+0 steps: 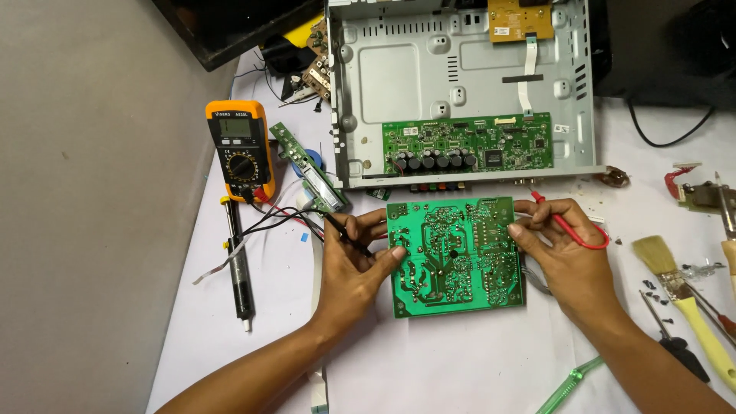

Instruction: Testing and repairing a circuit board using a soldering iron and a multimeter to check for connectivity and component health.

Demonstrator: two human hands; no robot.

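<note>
A green circuit board (456,257) lies solder side up on the white table. My left hand (354,264) grips its left edge and also holds a black test probe (345,234) between the fingers. My right hand (563,245) rests on the board's right edge and holds a red test probe (571,226). Black and red leads run left to a yellow multimeter (239,149).
An open grey metal chassis (360,77) with a green board (468,144) and a brown board (520,19) sits behind. A narrow green board (307,165), a black desoldering pump (239,264), a paintbrush (678,287), screwdrivers (675,341) and loose screws lie around.
</note>
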